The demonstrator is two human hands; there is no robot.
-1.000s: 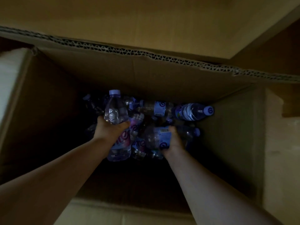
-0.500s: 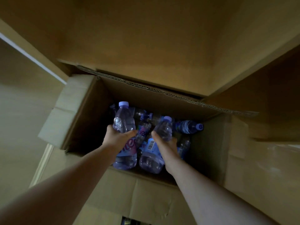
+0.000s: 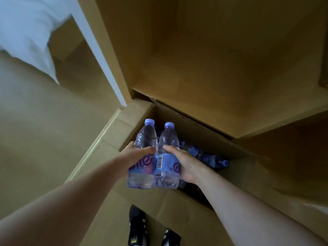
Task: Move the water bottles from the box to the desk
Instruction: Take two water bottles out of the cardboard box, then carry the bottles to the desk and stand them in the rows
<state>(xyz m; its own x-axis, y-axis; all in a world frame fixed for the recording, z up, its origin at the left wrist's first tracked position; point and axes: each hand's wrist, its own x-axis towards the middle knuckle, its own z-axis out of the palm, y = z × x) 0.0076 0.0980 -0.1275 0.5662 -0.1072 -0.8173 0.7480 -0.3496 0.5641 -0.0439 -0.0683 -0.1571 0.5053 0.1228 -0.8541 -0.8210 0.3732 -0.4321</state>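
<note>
1. The large brown corrugated cardboard box (image 3: 177,210) is sitting open on the floor, its flaps folded outward, under a tan wooden surface (whether that is the worktop cannot be told).
2. The heap of clear plastic water bottles with blue labels (image 3: 211,159) is lying on its side deep in the box's dark interior.
3. The left hand (image 3: 132,157) is gripping a clear plastic water bottle with a lilac cap and pink-lettered label (image 3: 143,155), fingers curled around its middle, holding it upright above the box's near edge.
4. The right hand (image 3: 185,164) is wrapping around a second clear lilac-capped bottle with a barcoded blue label (image 3: 166,157), thumb lying across the front; the two bottles are touching side by side.
5. Two dark shoes with white stripes (image 3: 137,226) are showing at the bottom, beside the box.
</note>
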